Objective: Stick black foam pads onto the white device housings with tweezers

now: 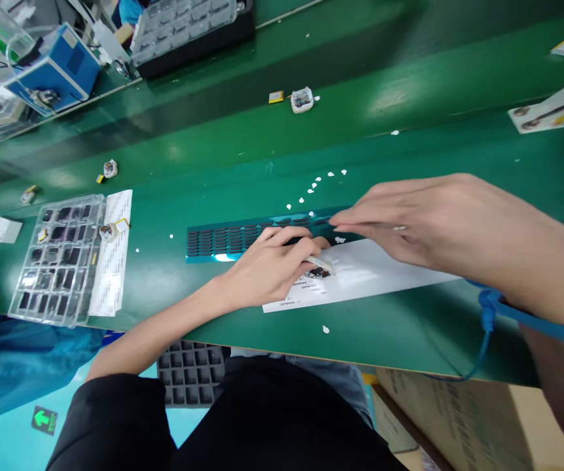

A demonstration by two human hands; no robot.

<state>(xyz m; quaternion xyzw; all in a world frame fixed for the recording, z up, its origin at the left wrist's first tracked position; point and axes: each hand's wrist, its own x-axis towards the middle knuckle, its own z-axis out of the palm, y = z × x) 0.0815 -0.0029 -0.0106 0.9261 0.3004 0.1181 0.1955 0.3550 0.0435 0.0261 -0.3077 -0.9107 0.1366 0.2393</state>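
My left hand (pixel 282 261) rests over a teal film strip (pixel 203 259) that carries rows of small dark pieces. Between its thumb and fingers it grips a small white device housing (pixel 328 267) with electronics showing inside; part of the housing is hidden. To the right, my right hand (pixel 419 226) is closed around thin metal tweezers (pixel 398 227), their tips near the right end of the film. Beneath both hands lies a white printed sheet (pixel 390 275). Small white round tabs (pixel 310 191) are scattered on the green bench just beyond.
A clear compartment tray (pixel 56 261) of dark parts stands left, beside another printed sheet (pixel 115 281). An open white housing (pixel 302 100) with a battery (pixel 276 97) lies farther back. A blue wrist strap cord (pixel 485 327) hangs near the right front edge. A co-worker's sleeve (pixel 27 360) is at left.
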